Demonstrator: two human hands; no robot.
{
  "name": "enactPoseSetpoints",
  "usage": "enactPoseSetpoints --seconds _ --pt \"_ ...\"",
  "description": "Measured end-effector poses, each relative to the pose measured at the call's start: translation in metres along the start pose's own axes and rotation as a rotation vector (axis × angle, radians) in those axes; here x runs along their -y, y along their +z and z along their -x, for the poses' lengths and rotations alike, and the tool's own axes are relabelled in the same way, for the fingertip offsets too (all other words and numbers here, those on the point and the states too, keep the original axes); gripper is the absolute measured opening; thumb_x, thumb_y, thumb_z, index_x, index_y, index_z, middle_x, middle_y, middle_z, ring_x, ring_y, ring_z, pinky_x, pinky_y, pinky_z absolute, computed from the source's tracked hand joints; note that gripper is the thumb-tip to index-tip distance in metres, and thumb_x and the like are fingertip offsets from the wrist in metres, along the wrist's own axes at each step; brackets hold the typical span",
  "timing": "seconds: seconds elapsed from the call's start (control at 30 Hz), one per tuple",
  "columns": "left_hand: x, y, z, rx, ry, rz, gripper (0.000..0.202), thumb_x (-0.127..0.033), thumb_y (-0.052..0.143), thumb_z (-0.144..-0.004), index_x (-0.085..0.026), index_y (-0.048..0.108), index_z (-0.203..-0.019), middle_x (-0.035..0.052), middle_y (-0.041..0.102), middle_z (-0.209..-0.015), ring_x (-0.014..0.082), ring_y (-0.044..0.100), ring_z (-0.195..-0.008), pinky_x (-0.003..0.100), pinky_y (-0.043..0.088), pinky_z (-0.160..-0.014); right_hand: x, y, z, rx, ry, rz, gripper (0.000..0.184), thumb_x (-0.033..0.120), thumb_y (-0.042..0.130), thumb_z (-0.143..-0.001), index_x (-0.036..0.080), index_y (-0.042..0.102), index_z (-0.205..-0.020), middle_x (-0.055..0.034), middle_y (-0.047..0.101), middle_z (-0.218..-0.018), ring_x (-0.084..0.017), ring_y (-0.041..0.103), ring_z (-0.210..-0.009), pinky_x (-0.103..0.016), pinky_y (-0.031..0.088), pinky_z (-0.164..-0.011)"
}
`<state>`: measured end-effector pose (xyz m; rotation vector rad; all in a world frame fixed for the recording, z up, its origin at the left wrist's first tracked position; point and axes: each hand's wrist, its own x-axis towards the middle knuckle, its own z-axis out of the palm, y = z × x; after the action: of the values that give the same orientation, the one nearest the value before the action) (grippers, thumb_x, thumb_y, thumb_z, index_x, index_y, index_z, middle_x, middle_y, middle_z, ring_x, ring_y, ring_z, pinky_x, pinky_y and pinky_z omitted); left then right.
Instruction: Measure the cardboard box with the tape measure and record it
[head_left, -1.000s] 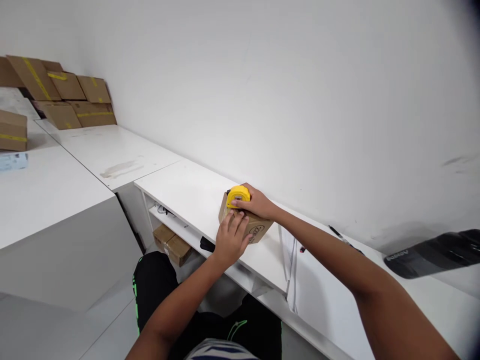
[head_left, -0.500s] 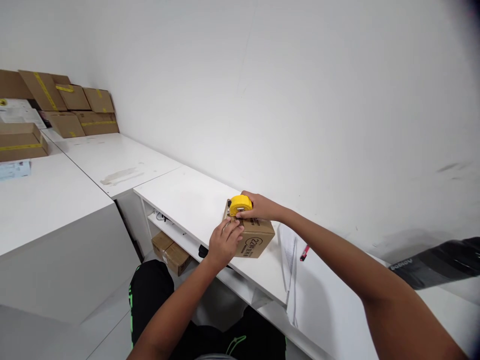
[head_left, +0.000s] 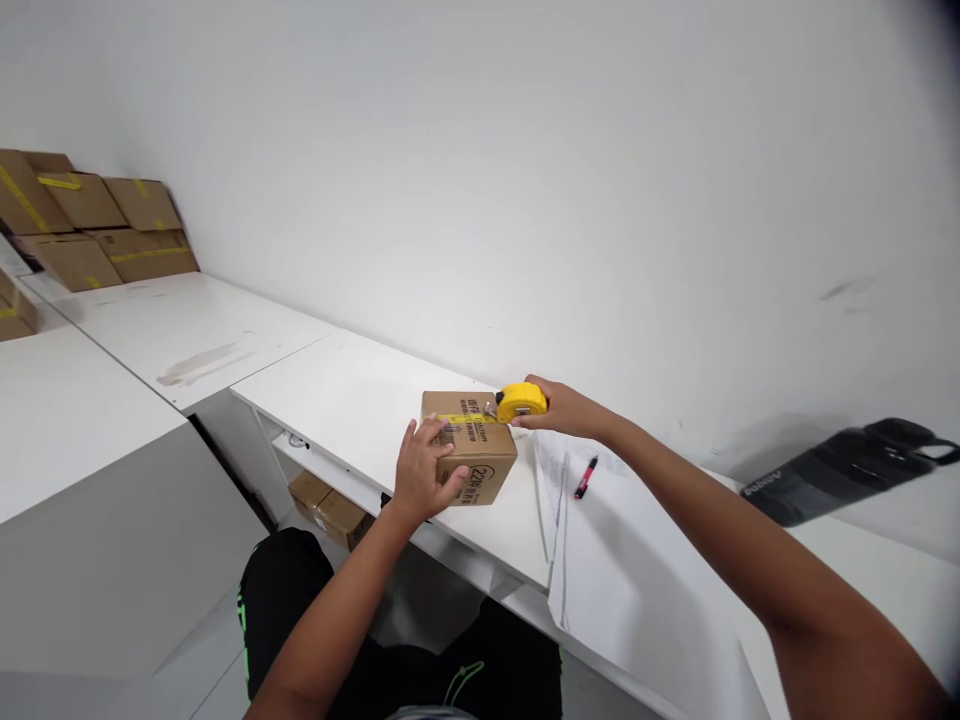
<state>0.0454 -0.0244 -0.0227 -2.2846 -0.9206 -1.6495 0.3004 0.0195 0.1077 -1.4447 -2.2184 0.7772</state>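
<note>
A small brown cardboard box (head_left: 491, 440) with dark printing sits on the white shelf unit (head_left: 337, 390) in front of me. My right hand (head_left: 566, 408) is closed around a yellow tape measure (head_left: 523, 400) at the box's right edge. From its case the yellow blade (head_left: 466, 418) runs left across the top of the box. My left hand (head_left: 421, 470) grips the box's left side, fingers on top near the blade's end and thumb on the printed front. Those fingertips partly cover the blade's tip.
White paper sheets (head_left: 637, 590) lie right of the box, with a red and black marker (head_left: 586, 478) on them. Behind my right arm is a black bag-like item (head_left: 825, 470). Cardboard boxes (head_left: 146, 255) are stacked far left; another box (head_left: 330, 510) is on the lower shelf.
The tape measure has moved right with my right hand, and its yellow blade now stretches over the box top. My left hand has shifted to the box's left side. The view has turned slightly right.
</note>
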Motion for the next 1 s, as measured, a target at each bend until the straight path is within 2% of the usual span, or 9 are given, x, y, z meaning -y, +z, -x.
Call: enactPoseSetpoints --seconds 0.13,0.23,0.37,0.47,0.57,0.7,1.0 --pt "0.002 0.006 0.004 -0.038 -0.023 0.066 0.031 -0.027 0.059 -0.085 -0.021 0.043 -0.111 0.0172 0.041 -0.142 0.0305 0.038 -0.138 0.06 0.036 -0.107 -0.004 -0.001 0.001 -0.038 -0.01 -0.049 0.04 0.049 0.072 -0.07 0.024 0.054 -0.096 -0.0018 0.065 -0.091 -0.019 0.057 -0.078 -0.031 0.044 -0.064" --pt "0.003 0.013 0.011 -0.073 -0.07 0.064 0.031 -0.029 0.058 -0.085 -0.021 0.043 -0.112 0.0181 0.027 -0.148 0.0333 0.03 -0.142 0.057 0.042 -0.103 0.004 -0.003 -0.004 -0.031 -0.035 -0.023 0.04 0.051 0.072 -0.069 0.024 0.054 -0.093 -0.0014 0.064 -0.088 -0.019 0.057 -0.076 -0.03 0.043 -0.063" --pt "0.003 0.019 0.017 -0.152 -0.072 -0.035 0.031 -0.025 0.061 -0.084 -0.021 0.046 -0.111 0.0166 0.023 -0.146 0.0338 0.028 -0.142 0.057 0.04 -0.105 0.034 0.006 -0.021 -0.042 -0.153 -0.088 0.041 0.051 0.072 -0.07 0.023 0.055 -0.095 -0.0016 0.064 -0.091 -0.019 0.059 -0.081 -0.03 0.045 -0.066" --pt "0.001 0.018 0.016 -0.193 -0.036 -0.108 0.032 -0.025 0.064 -0.082 -0.02 0.049 -0.11 0.0167 0.023 -0.147 0.0344 0.027 -0.141 0.058 0.037 -0.107 0.062 0.025 -0.04 0.02 -0.234 -0.08 0.041 0.052 0.072 -0.069 0.023 0.055 -0.093 -0.0004 0.064 -0.087 -0.019 0.06 -0.078 -0.029 0.045 -0.065" --pt "-0.002 0.015 0.014 -0.212 -0.031 -0.157 0.031 -0.028 0.065 -0.081 -0.019 0.051 -0.108 0.0167 0.019 -0.151 0.0354 0.025 -0.141 0.059 0.036 -0.107 0.08 0.045 -0.055 0.107 -0.285 -0.029 0.041 0.053 0.071 -0.069 0.024 0.054 -0.093 0.0004 0.065 -0.086 -0.018 0.059 -0.076 -0.029 0.044 -0.063" --pt "-0.008 0.015 0.015 -0.214 -0.069 -0.136 0.029 -0.028 0.065 -0.082 -0.019 0.052 -0.106 0.0161 0.018 -0.153 0.0362 0.024 -0.143 0.06 0.036 -0.107 0.08 0.061 -0.062 0.177 -0.261 0.034 0.038 0.052 0.069 -0.071 0.025 0.052 -0.092 0.0012 0.066 -0.085 -0.018 0.06 -0.074 -0.028 0.043 -0.062" --pt "-0.017 0.022 0.026 -0.196 -0.174 -0.196 0.036 -0.036 0.071 -0.08 -0.02 0.052 -0.107 0.0167 0.011 -0.159 0.0386 0.022 -0.144 0.06 0.04 -0.105 0.072 0.065 -0.055 0.179 -0.168 0.014 0.039 0.055 0.068 -0.073 0.026 0.053 -0.095 0.0009 0.067 -0.086 -0.02 0.062 -0.076 -0.031 0.047 -0.063"
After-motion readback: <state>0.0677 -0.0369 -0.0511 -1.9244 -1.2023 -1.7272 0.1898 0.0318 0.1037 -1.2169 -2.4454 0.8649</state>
